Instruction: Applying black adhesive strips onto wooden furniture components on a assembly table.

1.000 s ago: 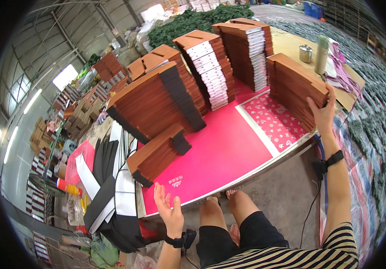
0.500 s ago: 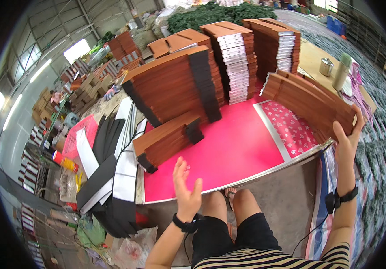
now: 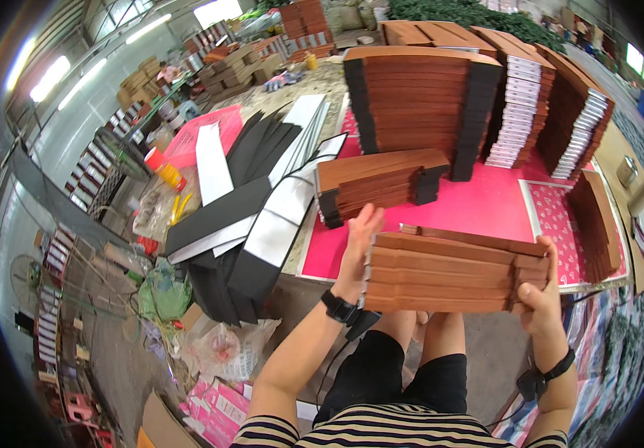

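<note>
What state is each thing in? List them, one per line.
Held brown bundle: in midair
Right grip: closed on bundle's right end
Left grip: at bundle's left end, contact unclear
Black and white strips: heaped, overlapping
Tall black-ended stack: upright
Ceiling lights: lit
Right wristband: fastened

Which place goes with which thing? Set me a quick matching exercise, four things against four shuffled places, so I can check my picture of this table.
Things
1. bundle of long reddish-brown slats
2. low reddish-brown stack with black ends
3. small silvery metal canister
4. pile of long, flat black and white strips

Places
A. beside the pale green cylindrical flask
B. heaped at the left side of the bright pink sheet
C. gripped at one end by the right hand
D. in front of the taller black-ended reddish-brown stack

Pairs: 1-C; 2-D; 3-A; 4-B
</note>
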Demonstrator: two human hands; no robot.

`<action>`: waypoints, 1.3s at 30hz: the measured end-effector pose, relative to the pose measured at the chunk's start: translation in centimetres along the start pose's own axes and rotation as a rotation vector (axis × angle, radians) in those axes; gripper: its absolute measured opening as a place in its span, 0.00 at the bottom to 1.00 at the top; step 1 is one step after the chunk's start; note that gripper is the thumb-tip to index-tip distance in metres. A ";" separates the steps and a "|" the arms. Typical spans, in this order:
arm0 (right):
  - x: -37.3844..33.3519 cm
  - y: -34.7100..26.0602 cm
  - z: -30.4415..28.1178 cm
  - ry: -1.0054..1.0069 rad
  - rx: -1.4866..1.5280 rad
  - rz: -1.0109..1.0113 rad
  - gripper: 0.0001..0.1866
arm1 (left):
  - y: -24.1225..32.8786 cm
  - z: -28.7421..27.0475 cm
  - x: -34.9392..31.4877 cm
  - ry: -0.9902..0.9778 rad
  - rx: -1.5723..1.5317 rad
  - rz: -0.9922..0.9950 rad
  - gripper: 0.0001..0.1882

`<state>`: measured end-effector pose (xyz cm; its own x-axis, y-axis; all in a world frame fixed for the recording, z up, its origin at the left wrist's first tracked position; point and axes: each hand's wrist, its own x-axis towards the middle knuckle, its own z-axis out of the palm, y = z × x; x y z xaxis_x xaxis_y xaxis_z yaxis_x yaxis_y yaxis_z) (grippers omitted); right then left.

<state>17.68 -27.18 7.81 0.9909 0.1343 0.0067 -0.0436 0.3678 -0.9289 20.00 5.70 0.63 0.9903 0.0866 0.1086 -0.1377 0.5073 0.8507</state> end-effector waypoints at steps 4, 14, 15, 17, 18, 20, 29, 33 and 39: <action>2.2 -0.2 -2.4 -0.070 0.006 0.034 0.46 | -0.9 0.4 1.4 -0.069 0.071 -0.073 0.36; 6.1 2.0 -5.5 0.070 -0.206 0.185 0.35 | -3.9 4.7 2.7 -0.123 0.391 0.074 0.35; 6.4 2.1 -5.0 0.081 -0.208 0.188 0.35 | -3.7 4.7 2.6 -0.093 0.494 0.184 0.35; 7.2 2.7 -3.9 0.105 -0.208 0.157 0.34 | -2.9 4.6 2.6 -0.087 0.433 0.156 0.33; 7.6 3.4 -3.1 0.137 -0.179 0.096 0.32 | -2.7 3.9 2.7 -0.050 0.474 0.232 0.31; 8.4 4.5 -2.5 0.043 -0.272 0.014 0.27 | -1.6 2.8 2.7 0.016 0.528 0.342 0.27; 10.1 6.9 1.8 0.074 0.107 -0.005 0.45 | 0.5 -0.3 2.4 0.082 0.536 0.288 0.27; 10.3 6.9 0.5 -0.008 0.153 0.016 0.45 | 0.7 0.8 2.7 0.072 0.494 0.231 0.30; 10.8 7.7 -1.2 -0.135 -0.345 0.058 0.45 | -0.2 -0.6 2.9 -0.008 0.486 0.296 0.38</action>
<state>28.23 -24.01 0.27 0.9614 0.2743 -0.0222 -0.0309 0.0275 -0.9991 22.87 6.41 0.48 0.9113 0.1575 0.3804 -0.3866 0.0096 0.9222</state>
